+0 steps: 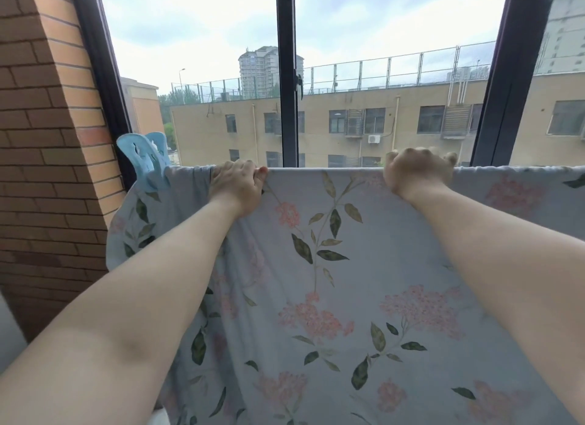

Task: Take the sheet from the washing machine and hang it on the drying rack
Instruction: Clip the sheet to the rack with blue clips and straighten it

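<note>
Overhead, left hand (237,187), right hand (418,171) clutch draped floral sheet (348,250); blue plastic peg (148,162) clamps its end.

The sheet (348,266) drapes over a hidden rail, blue clip (148,162) pinning it.

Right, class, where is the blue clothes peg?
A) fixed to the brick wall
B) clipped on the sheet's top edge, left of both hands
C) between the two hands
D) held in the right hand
B: the blue clothes peg is clamped on the floral sheet at its top edge, left of the left hand and the right hand, which both grip that edge.
</note>
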`<state>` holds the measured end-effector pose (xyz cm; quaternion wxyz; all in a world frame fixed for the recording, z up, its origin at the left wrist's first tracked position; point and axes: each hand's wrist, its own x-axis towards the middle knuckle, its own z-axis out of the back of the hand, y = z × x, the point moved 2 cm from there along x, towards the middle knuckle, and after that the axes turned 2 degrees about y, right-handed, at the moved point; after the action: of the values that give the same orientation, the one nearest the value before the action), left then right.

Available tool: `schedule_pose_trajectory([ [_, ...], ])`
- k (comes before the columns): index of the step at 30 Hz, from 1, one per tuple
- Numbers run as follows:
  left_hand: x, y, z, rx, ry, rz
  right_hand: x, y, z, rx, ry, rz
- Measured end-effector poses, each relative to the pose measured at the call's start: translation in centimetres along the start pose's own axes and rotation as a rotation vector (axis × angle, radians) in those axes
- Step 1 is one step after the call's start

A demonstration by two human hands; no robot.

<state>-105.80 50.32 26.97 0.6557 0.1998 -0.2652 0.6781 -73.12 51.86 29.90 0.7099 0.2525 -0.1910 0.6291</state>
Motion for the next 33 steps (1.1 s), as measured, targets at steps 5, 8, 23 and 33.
schedule_pose_trajectory([
  [5, 0.2, 0.6, 1.2, -0.328, 0.03, -0.018, -2.0, 9.0, 0.8, 0.157, -0.157, 0.35],
  [8, -1.1, 2.6, 2.6, -0.529, -0.227, 0.034, -2.8, 14.1, 0.9, 0.248, -0.14, 0.485],
  [23, -2.7, 24.7, 1.9, -0.562, -0.196, 0.648, -5.2, 34.3, 0.9, 0.562, 0.143, 0.646],
  [33, 0.8, 29.5, -0.3, -0.9, 0.22, 0.197, -2.3, 44.7, -0.9, 0.888, 0.411, 0.304],
])
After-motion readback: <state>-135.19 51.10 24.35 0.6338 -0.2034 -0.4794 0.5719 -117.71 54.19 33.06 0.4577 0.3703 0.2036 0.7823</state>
